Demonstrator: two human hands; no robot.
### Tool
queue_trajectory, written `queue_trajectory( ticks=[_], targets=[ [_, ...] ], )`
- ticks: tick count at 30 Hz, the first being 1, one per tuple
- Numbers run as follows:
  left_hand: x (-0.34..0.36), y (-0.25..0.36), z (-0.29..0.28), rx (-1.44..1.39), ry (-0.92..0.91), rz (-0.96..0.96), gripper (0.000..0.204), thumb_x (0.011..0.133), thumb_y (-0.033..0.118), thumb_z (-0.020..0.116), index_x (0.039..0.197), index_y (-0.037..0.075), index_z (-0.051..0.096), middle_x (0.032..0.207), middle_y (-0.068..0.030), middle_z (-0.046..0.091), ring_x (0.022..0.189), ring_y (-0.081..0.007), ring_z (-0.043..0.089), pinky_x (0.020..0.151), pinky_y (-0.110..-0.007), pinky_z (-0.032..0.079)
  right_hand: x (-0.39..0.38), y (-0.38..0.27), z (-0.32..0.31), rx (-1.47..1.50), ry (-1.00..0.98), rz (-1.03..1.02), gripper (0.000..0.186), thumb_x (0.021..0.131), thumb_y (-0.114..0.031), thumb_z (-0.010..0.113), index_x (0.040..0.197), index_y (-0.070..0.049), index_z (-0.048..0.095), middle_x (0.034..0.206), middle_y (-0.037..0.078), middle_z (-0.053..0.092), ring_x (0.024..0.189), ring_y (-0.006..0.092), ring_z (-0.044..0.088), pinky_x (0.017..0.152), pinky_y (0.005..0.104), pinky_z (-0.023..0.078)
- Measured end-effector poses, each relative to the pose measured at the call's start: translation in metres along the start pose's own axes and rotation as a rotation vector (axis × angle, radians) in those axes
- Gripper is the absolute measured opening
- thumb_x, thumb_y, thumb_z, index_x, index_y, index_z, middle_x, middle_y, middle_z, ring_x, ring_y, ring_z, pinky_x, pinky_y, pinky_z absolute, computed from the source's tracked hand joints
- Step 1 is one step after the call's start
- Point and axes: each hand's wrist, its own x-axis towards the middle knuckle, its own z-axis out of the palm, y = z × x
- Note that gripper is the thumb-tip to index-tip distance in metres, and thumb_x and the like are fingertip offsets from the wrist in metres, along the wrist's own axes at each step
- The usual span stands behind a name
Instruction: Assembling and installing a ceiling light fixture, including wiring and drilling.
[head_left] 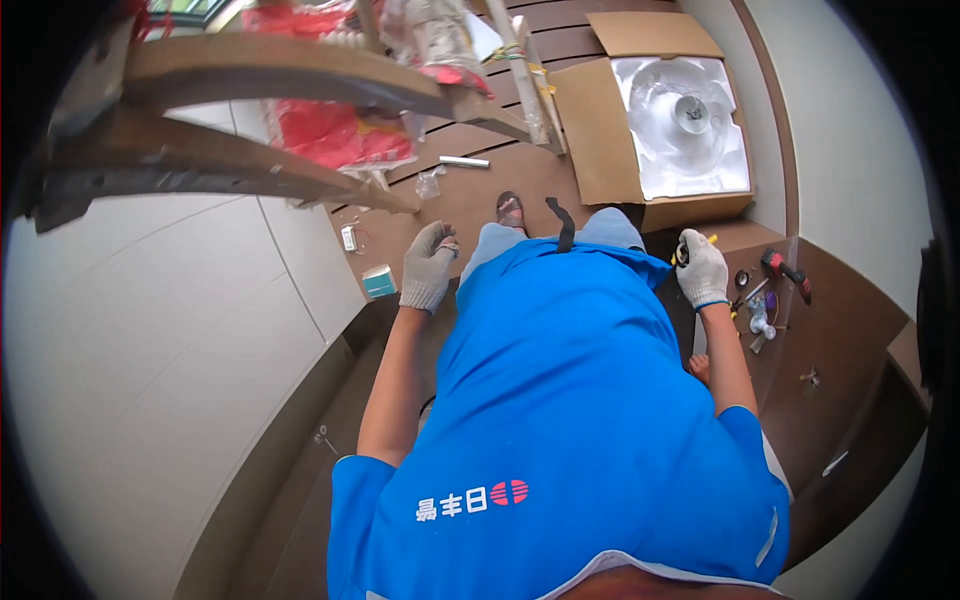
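Observation:
My left hand, in a whitish knit glove, hangs beside my left knee with its fingers curled in. Whether anything is inside them cannot be made out. On the other side, my right hand, gloved too, is closed round a small tool with yellow and black parts; most of it is hidden by the fingers. Right of that hand lie a roll of black tape, a red and black cordless drill and a clear plastic bag with small parts. A small teal and white box stands below my left hand.
An open cardboard box holds white foam and a clear round piece with a silvery centre. A wooden frame spans the upper left, near red plastic packaging. A white stick lies on the brown plank floor.

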Motion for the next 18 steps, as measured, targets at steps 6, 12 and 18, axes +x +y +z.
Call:
queue_trajectory(
  ticks=[6,12,18],
  targets=[
    [-0.015,-0.019,-0.056,0.091,0.102,-0.008,0.036,0.094,0.008,0.063,0.127,-0.007,0.060,0.116,-0.0135,0.069,0.103,-0.0180,0.067,0.091,-0.031,0.055,-0.016,0.053,0.044,0.166,-0.019,0.615,0.037,0.081,-0.012,0.071,0.116,-0.010,0.059,0.102,0.016,0.070,0.099,0.0314,0.070,0.089,0.0432,0.053],
    [-0.055,0.046,-0.013,0.093,-0.028,0.200,0.043,0.088,0.013,0.068,0.129,0.000,0.062,0.122,-0.0180,0.068,0.112,-0.0261,0.068,0.100,-0.036,0.052,0.055,-0.046,-0.082,0.859,-0.105,0.076,0.035,0.082,0.010,0.066,0.112,-0.006,0.056,0.094,0.001,0.059,0.087,0.0088,0.059,0.084,0.0262,0.051],
    [-0.079,0.139,0.022,0.354,-0.092,0.672,0.086,0.073,0.029,0.087,0.146,0.004,0.047,0.143,-0.0215,0.052,0.135,-0.0376,0.049,0.114,-0.044,0.041,0.094,-0.242,-0.143,0.949,-0.537,-0.506,0.045,0.082,-0.007,0.081,0.119,-0.008,0.055,0.106,0.005,0.063,0.097,0.0140,0.065,0.088,0.0306,0.056]
  ],
)
